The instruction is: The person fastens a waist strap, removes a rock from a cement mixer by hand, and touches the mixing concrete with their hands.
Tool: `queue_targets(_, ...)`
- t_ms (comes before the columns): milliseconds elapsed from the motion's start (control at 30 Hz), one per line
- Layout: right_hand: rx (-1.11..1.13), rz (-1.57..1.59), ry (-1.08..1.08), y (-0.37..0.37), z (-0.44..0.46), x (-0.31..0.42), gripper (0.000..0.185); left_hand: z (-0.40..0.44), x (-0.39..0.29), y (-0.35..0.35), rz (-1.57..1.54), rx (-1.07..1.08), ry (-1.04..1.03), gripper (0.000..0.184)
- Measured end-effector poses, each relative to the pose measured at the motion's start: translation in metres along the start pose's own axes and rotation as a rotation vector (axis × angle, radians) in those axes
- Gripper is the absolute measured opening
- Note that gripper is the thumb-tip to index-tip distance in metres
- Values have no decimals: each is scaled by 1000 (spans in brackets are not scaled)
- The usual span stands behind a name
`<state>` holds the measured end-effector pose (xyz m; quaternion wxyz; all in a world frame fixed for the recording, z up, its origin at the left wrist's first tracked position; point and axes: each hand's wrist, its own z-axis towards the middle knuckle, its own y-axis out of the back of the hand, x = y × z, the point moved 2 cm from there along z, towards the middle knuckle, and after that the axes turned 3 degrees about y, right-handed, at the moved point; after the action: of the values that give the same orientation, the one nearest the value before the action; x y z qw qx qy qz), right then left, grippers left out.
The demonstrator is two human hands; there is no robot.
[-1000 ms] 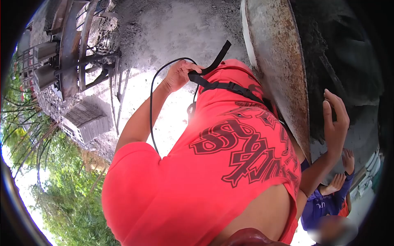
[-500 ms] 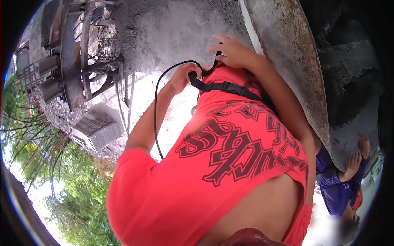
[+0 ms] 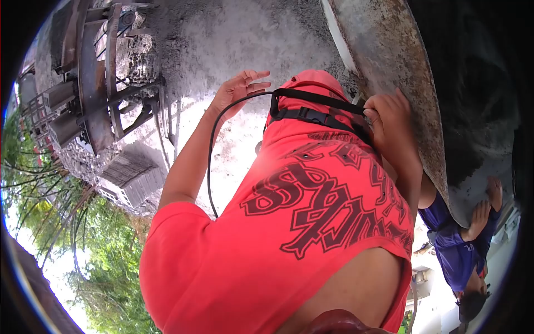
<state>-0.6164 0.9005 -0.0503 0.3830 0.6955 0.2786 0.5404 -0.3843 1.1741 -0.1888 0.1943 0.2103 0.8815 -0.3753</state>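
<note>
1. The right hand (image 3: 394,123) clamps the end of a black strap (image 3: 320,98), drawn across the red shirt (image 3: 278,222) at the waist.
2. The left hand (image 3: 243,88), fingers spread, hovers beside it (whether it touches the cable (image 3: 210,161), I can't tell).

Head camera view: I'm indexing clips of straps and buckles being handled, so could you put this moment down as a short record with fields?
left_hand: left hand, fingers spread, beside the black cable
right_hand: right hand, gripping the black strap
strap_state: drawn nearly straight across the waist
buckle: black buckle, looks fastened
cable_path: arcs from the strap's left end to the red shirt
beside_right_hand: rusty metal sheet
other_person: person in purple, partly in view
</note>
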Motion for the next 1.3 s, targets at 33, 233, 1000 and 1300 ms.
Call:
queue_targets(33,16,60,-48,-1,-7,-2,4,4,-8,0,5,7,6,25)
queue_targets(233,-35,258,-184,-15,-29,2,7,30,-55,-65,432,304,-90,32)
queue_targets(1000,-304,496,-259,-13,-61,13,8,53,-57,-198,1230,949,194,50)
queue_targets(1300,-346,417,-358,-16,-77,7,10,52,-42,-207,1273,993,-70,42)
